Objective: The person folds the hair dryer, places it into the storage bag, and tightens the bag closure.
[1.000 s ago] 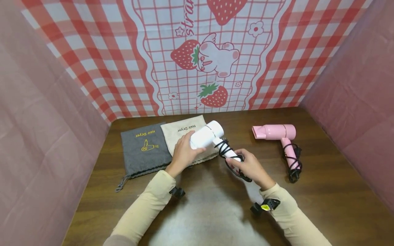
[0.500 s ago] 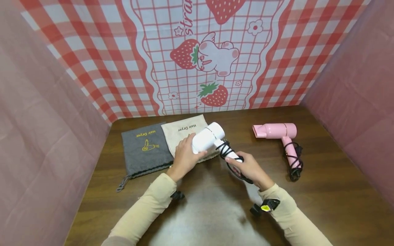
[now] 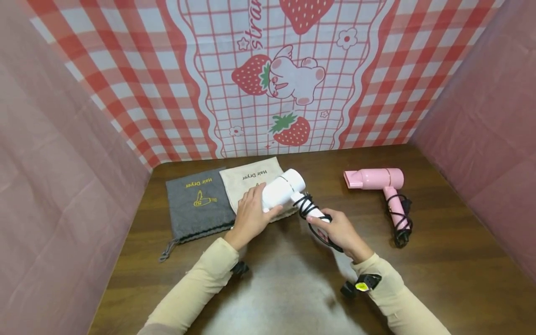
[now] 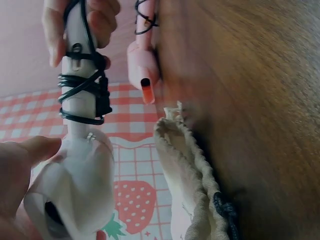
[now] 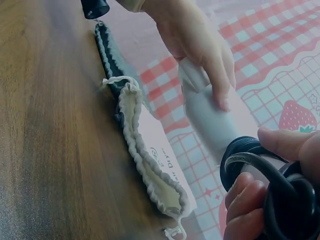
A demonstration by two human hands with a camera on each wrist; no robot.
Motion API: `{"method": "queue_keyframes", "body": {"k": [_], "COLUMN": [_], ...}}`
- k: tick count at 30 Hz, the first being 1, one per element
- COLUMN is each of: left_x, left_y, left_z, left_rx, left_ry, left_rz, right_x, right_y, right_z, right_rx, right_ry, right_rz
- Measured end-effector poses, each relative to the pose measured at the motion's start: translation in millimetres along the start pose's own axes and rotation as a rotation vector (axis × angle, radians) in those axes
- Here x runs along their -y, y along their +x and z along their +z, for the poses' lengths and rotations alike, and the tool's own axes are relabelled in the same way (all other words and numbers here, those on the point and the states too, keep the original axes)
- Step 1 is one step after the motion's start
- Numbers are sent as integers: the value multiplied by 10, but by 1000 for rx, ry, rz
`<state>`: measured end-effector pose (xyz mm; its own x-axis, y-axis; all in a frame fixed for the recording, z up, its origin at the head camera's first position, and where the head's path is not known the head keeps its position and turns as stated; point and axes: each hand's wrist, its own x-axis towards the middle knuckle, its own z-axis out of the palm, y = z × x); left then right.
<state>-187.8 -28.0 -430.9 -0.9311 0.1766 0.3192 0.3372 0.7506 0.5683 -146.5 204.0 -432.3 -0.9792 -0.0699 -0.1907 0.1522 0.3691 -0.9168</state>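
Holding a white hair dryer (image 3: 278, 190) in both hands over the far half of the surface (image 3: 272, 284)

Grasps the nozzle end of the dryer's barrel with the curled fingers of the left hand (image 3: 250, 216), thumb side toward the handle. Grasps the lower handle with the fingers of the right hand (image 3: 341, 230), together with some of the black cord (image 3: 304, 203) wound round it, and lets a loop hang below. Carries the dryer tilted, raised off the surface, midway between the left and right edges, with the barrel's back end toward the far edge and the handle slanting toward the near right corner.

Has a cream bag (image 3: 234, 181) lying partly behind the dryer in the head view, apart from it in the wrist views, its drawstring mouth toward the near edge. Has a grey bag (image 3: 194, 204) lying flat against the cream one, closer to the left edge, with yellow print.

Has a pink hair dryer (image 3: 374, 179) lying near the far right corner, nozzle toward the left edge, cord-wrapped handle toward the near edge. Wears cream sleeves (image 3: 198, 284). Faces a red-checked strawberry cloth (image 3: 289, 83) along the far edge.
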Motion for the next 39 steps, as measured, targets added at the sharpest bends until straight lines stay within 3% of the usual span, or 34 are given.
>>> {"method": "queue_keyframes", "body": {"k": [20, 32, 39], "left_x": [9, 53, 68], "left_y": [116, 147, 142], "left_z": [-149, -171, -173], "left_rx": [189, 264, 360], "left_ry": [-133, -183, -221], "left_rz": [-127, -176, -240], "right_x": [-13, -61, -61], "right_y": [-64, -109, -128], "right_z": [66, 125, 143], "right_rx": [-4, 17, 10], "right_ry": [-42, -118, -192], "right_rz": [-34, -133, -162]}}
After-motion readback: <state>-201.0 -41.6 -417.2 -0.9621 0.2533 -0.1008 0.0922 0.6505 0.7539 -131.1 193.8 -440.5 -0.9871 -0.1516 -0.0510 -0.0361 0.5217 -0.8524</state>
